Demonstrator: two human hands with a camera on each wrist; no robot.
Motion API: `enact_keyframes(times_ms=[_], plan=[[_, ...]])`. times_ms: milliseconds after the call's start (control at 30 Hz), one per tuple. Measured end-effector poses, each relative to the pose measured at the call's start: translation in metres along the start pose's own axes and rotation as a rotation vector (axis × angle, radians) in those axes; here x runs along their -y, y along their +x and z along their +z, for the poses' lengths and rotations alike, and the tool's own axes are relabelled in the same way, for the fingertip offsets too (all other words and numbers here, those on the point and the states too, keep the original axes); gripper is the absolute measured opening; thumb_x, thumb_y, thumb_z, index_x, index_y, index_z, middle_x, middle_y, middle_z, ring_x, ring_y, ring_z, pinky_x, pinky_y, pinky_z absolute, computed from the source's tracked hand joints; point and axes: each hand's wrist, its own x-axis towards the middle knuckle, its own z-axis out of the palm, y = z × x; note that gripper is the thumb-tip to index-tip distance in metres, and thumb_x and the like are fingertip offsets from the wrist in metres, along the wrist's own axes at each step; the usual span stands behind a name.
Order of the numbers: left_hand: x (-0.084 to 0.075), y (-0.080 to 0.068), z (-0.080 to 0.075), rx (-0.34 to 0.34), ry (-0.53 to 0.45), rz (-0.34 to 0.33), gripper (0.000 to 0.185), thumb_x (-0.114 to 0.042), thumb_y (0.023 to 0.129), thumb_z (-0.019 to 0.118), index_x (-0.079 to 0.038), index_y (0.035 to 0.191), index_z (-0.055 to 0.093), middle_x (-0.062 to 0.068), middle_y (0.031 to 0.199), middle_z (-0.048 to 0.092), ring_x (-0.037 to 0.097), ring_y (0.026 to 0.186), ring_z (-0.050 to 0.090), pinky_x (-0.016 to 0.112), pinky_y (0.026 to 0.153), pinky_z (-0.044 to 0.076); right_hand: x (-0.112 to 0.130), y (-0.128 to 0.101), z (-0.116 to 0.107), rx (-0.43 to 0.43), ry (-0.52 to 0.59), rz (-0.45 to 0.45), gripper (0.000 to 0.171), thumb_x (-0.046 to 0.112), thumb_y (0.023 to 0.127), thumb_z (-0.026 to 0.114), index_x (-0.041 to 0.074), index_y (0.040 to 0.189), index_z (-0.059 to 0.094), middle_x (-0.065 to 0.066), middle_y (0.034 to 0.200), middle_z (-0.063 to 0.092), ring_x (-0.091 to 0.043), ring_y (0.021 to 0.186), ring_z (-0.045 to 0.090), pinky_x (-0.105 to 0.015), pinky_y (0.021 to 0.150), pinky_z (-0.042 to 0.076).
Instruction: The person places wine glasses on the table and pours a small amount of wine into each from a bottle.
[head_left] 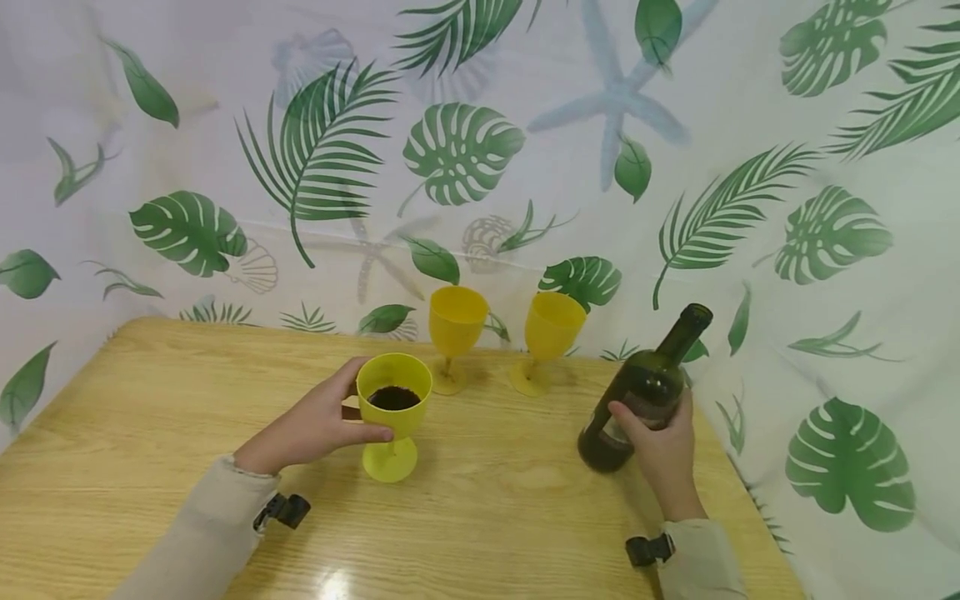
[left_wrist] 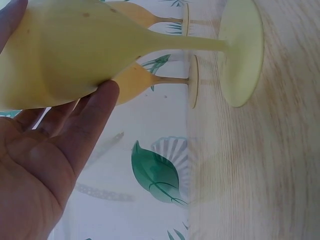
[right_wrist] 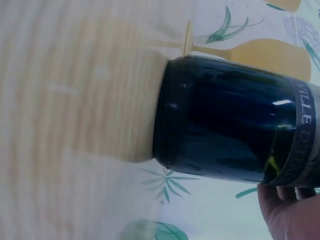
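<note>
My left hand (head_left: pixel 318 421) grips a yellow goblet (head_left: pixel 405 422) round its bowl, thumb on the near side. Dark liquid (head_left: pixel 394 398) lies in the goblet's bottom. The left wrist view shows its round foot (left_wrist: pixel 242 55) right at the wooden tabletop. On the right, my right hand (head_left: pixel 666 454) holds a dark green wine bottle (head_left: pixel 639 382) by its labelled body, thumb across the front. Its neck is uncorked and points up and to the right. In the right wrist view, the bottle's base (right_wrist: pixel 172 112) is right at the tabletop.
Two more yellow goblets, a left one (head_left: pixel 457 327) and a right one (head_left: pixel 553 329), stand upright at the table's back edge. Behind the wooden table (head_left: pixel 480 533) hangs a white leaf-patterned cloth (head_left: pixel 525 225), which also runs along the right side.
</note>
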Motion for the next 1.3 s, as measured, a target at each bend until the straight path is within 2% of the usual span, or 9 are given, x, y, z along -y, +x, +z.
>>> enact_keyframes(times_ms=[167,300,600,800,1067,1300], plan=[[-0.001,0.0,0.0,0.003,-0.007,0.0,0.085,-0.032,0.085,0.088,-0.024,0.153,0.037,0.003,0.147,0.05,0.033,0.133,0.051,0.056,0.105,0.05,-0.002,0.001,-0.001,-0.009,-0.003,-0.007,0.08,0.025,0.089,0.084,0.02,0.154,0.038,0.007,0.131,0.054,-0.007,0.116,0.051,-0.018,0.093,0.043],[0.0,0.0,0.0,-0.003,0.003,0.002,0.085,-0.032,0.084,0.088,-0.023,0.152,0.038,0.002,0.146,0.051,0.032,0.132,0.052,0.054,0.105,0.051,-0.003,0.001,0.002,-0.024,0.047,-0.026,0.078,0.021,0.089,0.085,0.015,0.15,0.037,0.008,0.131,0.053,-0.006,0.116,0.052,-0.012,0.089,0.045],[0.002,0.001,0.003,-0.003,0.012,-0.003,0.084,-0.032,0.085,0.088,-0.023,0.152,0.039,0.003,0.145,0.052,0.03,0.13,0.053,0.047,0.103,0.054,-0.004,-0.001,0.001,-0.033,0.058,-0.031,0.076,0.02,0.089,0.084,0.013,0.149,0.038,0.006,0.129,0.055,-0.007,0.114,0.052,-0.012,0.087,0.045],[0.003,0.002,0.004,-0.016,0.001,0.003,0.083,-0.031,0.084,0.088,-0.022,0.151,0.04,0.004,0.145,0.052,0.031,0.131,0.053,0.041,0.099,0.057,-0.004,0.001,0.002,-0.033,0.067,-0.043,0.077,0.021,0.089,0.084,0.016,0.151,0.039,0.005,0.13,0.056,-0.007,0.115,0.053,-0.012,0.089,0.045],[-0.002,-0.001,0.008,-0.042,-0.001,0.012,0.082,-0.028,0.086,0.087,-0.019,0.152,0.039,0.006,0.146,0.051,0.033,0.13,0.053,0.032,0.094,0.058,-0.005,0.003,0.004,-0.029,0.092,-0.049,0.074,0.02,0.09,0.083,0.013,0.149,0.04,0.004,0.132,0.055,-0.008,0.119,0.052,-0.016,0.094,0.043],[-0.001,0.002,0.016,-0.067,-0.012,0.031,0.083,-0.024,0.088,0.085,-0.015,0.154,0.036,0.01,0.147,0.05,0.034,0.129,0.053,0.043,0.099,0.055,-0.006,0.003,0.002,-0.039,0.039,-0.027,0.075,0.028,0.089,0.083,0.013,0.149,0.04,0.001,0.134,0.054,-0.01,0.12,0.051,-0.022,0.097,0.041]])
